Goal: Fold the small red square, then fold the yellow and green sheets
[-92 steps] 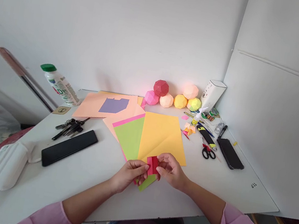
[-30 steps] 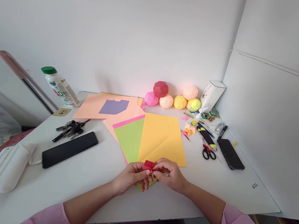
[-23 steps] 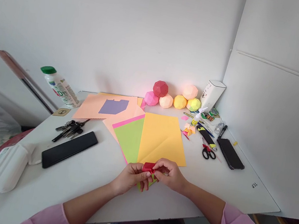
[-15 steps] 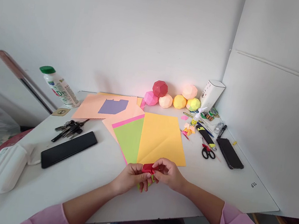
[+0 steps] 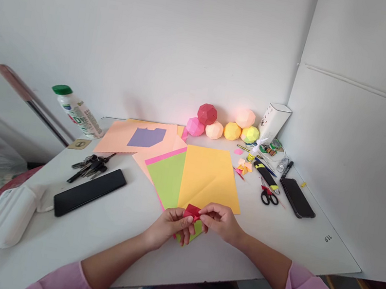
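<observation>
A small folded piece of red paper is held between my two hands, over the near edge of the coloured sheets. My left hand grips its left and lower part with thumb and fingers. At its right edge, my right hand pinches it between thumb and forefinger. Beneath lie a yellow sheet and a green sheet with a pink edge showing. Part of the red paper is covered by my fingertips.
Paper balls stand by the back wall. On the right are a glue bottle, a cutter, scissors and a phone. Left: keys, a black phone, a power strip and a bottle.
My right hand has shifted slightly right, and my fingers have moved on the red paper. More of its upper face and of the green sheet below now shows.
</observation>
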Motion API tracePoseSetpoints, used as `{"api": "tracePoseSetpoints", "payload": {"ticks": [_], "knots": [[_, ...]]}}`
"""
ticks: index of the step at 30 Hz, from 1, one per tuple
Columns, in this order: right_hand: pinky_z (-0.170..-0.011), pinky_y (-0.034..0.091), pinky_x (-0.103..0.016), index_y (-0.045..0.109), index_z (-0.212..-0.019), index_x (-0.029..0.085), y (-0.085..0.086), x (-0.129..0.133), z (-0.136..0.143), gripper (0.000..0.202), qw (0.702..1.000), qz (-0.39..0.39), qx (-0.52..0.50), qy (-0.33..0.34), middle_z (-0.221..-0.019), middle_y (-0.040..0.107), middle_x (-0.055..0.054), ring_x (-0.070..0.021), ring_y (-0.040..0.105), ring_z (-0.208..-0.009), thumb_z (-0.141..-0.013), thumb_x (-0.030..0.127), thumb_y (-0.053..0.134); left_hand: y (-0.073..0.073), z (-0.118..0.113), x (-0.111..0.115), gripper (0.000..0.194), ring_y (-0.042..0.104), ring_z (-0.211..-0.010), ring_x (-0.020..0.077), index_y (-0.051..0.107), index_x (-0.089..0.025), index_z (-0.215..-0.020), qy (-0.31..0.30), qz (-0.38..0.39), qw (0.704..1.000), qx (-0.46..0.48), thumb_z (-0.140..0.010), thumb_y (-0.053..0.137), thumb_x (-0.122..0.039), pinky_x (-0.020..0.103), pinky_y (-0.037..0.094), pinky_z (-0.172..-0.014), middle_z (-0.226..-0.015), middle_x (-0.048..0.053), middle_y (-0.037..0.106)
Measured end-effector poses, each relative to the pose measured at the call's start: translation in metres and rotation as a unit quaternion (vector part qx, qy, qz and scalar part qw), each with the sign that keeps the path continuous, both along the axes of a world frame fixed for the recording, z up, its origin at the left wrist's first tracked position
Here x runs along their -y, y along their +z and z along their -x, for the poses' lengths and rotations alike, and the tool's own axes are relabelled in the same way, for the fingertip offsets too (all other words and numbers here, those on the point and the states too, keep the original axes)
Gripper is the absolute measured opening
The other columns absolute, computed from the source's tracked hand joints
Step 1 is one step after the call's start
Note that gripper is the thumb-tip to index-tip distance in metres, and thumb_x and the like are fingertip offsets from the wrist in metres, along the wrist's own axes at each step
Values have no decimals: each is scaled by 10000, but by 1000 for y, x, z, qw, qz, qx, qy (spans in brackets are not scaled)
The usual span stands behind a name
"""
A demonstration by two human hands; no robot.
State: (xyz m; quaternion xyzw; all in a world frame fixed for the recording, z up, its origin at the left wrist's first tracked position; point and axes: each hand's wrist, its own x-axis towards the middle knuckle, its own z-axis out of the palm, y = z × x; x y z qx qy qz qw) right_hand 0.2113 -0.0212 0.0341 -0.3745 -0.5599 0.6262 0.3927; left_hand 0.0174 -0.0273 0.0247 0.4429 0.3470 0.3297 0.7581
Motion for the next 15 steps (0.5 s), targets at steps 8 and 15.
{"api": "tracePoseSetpoints", "payload": {"ticks": [8,15], "knots": [[-568,505,-267,641,-954,152,0,-1,-4,254,996,-81,13,36,-841,614,-37,-97,569,-601,-822,369,633,2,2,-3,387,563,-406,104,569,-132,-692,-14,73,997,33,-742,726,-483,202,411,-368,-587,19,634],[-577,513,-257,667,-963,158,3,-4,-9,218,986,-154,56,17,-939,620,-76,-122,579,-709,-831,326,626,1,4,-3,403,571,-402,117,567,-134,-702,-31,83,995,38,-711,749,-494,202,406,-359,-571,21,632]]}}
